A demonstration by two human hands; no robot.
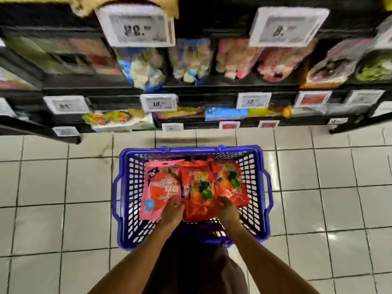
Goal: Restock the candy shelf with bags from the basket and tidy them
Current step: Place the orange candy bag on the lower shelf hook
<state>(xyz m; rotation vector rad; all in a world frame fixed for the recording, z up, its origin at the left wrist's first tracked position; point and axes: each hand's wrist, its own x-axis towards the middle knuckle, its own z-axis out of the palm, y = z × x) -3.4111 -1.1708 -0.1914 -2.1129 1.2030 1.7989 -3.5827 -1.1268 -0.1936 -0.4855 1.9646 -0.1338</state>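
A blue plastic basket [125,187] stands on the tiled floor in front of the candy shelf [191,90]. Inside lie a pink strawberry candy bag [158,183] on the left and two red fruit candy bags, one in the middle [198,183] and one on the right [230,179]. Both my hands reach down into the basket. My left hand [171,211] rests between the pink bag and the middle red bag. My right hand [227,209] lies on the lower edges of the red bags. The picture is blurred, so whether the fingers grip a bag is unclear.
The black shelves hold rows of candy bags behind white price tags [159,102]. A large price tag [137,28] juts out at the top. Pale floor tiles [318,187] surround the basket on the left, right and near side.
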